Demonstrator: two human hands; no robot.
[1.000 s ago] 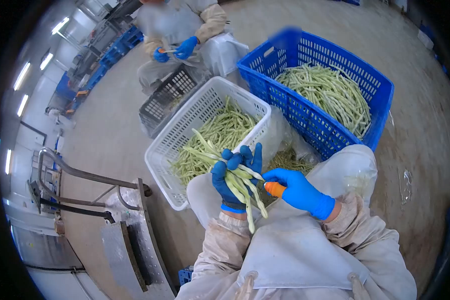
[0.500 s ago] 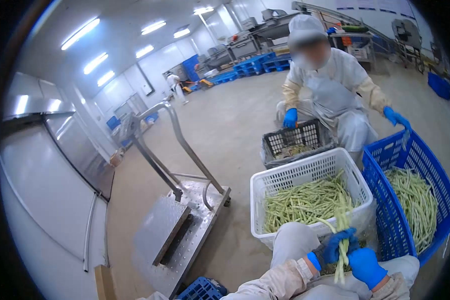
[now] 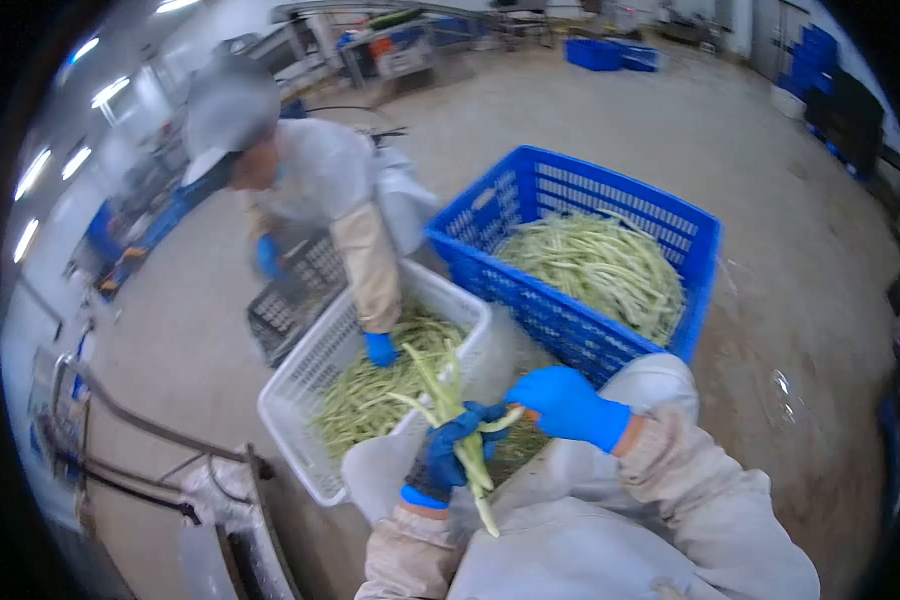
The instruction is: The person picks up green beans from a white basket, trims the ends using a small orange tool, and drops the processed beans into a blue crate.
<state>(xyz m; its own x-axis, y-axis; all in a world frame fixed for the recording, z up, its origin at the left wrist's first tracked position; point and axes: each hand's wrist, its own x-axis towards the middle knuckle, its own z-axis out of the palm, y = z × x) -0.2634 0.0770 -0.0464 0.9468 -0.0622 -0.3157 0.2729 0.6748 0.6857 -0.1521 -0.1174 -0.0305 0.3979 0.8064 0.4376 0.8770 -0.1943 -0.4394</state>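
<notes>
My left hand [image 3: 454, 446], in a dark blue glove, is closed round a small bunch of long green beans [image 3: 440, 395]. Beside it my right hand [image 3: 572, 405], in a bright blue glove, pinches the end of a pale bean piece [image 3: 502, 420]; something small and orange-brown shows at its fingertips. Just beyond my left hand is the white crate [image 3: 327, 492] with cut green beans [image 3: 355, 408]. A blue crate [image 3: 570, 322] holding a heap of long beans [image 3: 610, 268] stands beyond my right hand.
A co-worker [image 3: 325, 175] in white leans over the white crate, one gloved hand [image 3: 380, 349] in the beans. A black crate [image 3: 295, 290] sits at its far left side. The metal trolley [image 3: 240, 520] stands at lower left. Blue bins [image 3: 610, 54] are at the back.
The view has swung right. The co-worker's hand has left the blue crate's rim and reached into the white crate. My right hand has moved away from the bunch, now at a bean piece.
</notes>
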